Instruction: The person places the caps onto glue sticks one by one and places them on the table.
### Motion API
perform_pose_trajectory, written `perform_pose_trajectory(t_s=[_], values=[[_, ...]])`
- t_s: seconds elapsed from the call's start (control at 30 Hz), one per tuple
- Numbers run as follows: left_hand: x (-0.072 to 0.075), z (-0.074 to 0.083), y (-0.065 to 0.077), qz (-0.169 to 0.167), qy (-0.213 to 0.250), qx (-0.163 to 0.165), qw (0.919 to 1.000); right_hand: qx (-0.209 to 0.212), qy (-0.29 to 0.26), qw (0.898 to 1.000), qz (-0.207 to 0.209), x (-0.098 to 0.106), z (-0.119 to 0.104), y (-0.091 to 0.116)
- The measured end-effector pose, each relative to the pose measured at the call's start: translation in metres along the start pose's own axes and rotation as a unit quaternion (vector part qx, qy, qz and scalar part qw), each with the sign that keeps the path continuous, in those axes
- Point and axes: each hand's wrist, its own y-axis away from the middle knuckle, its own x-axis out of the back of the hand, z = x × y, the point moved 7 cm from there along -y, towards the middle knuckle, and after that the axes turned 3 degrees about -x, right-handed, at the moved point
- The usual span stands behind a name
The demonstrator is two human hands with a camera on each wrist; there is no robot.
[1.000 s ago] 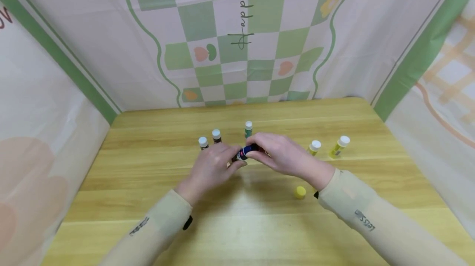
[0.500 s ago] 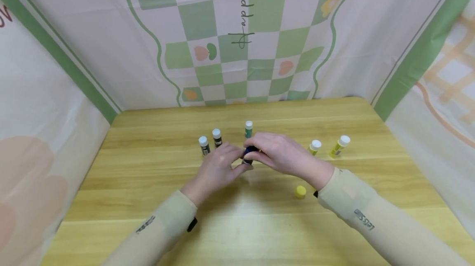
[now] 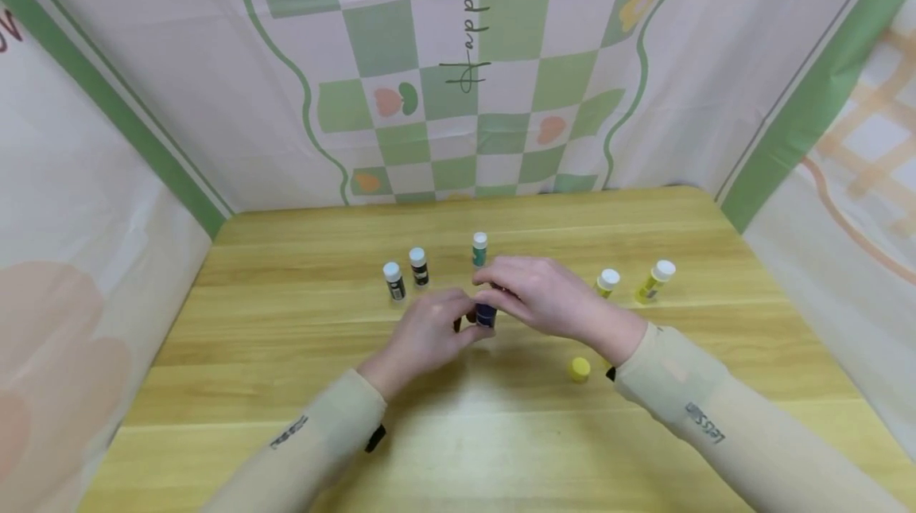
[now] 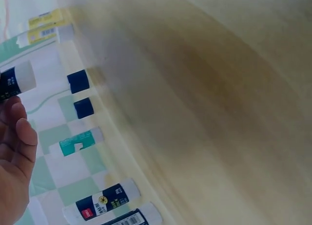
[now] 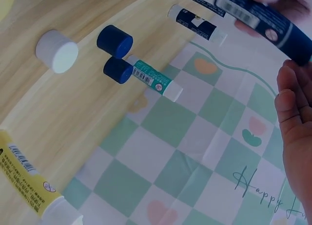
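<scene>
A dark blue glue stick (image 3: 486, 315) stands nearly upright between my two hands. My left hand (image 3: 428, 332) pinches its lower part between thumb and fingers. From above, my right hand (image 3: 540, 294) grips the upper end, its fingers hiding the top in the head view. The blue top end of this glue stick (image 5: 265, 23) meets the right fingertips in the right wrist view, and its white base shows in the left wrist view. Behind the hands stands a green glue stick (image 3: 479, 250); two black-labelled glue sticks, one nearer (image 3: 394, 282) and one farther (image 3: 419, 268), stand left.
Two yellow glue sticks, one (image 3: 607, 283) beside the right wrist and another (image 3: 653, 284) farther right, stand on the wooden table (image 3: 501, 449). A yellow cap (image 3: 580, 370) lies nearer the front. Two blue caps (image 5: 115, 41) and a white cap (image 5: 57, 51) show in the right wrist view.
The blue glue stick has swung from a slant to nearly upright. My left hand has shifted right and slightly nearer the body, uncovering the black-labelled sticks. My right hand has barely moved.
</scene>
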Motion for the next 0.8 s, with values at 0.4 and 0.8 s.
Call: perform_pose_trajectory(t_s=[0.4,0.8], values=[[-0.026,0.001,0.004,-0.09,0.018,0.054,0.9943,-0.042,0.009,0.999,0.012,0.006,0.018,0.009],[-0.049,0.008,0.009,-0.156,0.035,0.069,0.9848,-0.062,0.035,0.997,0.017,0.009,0.035,0.023]])
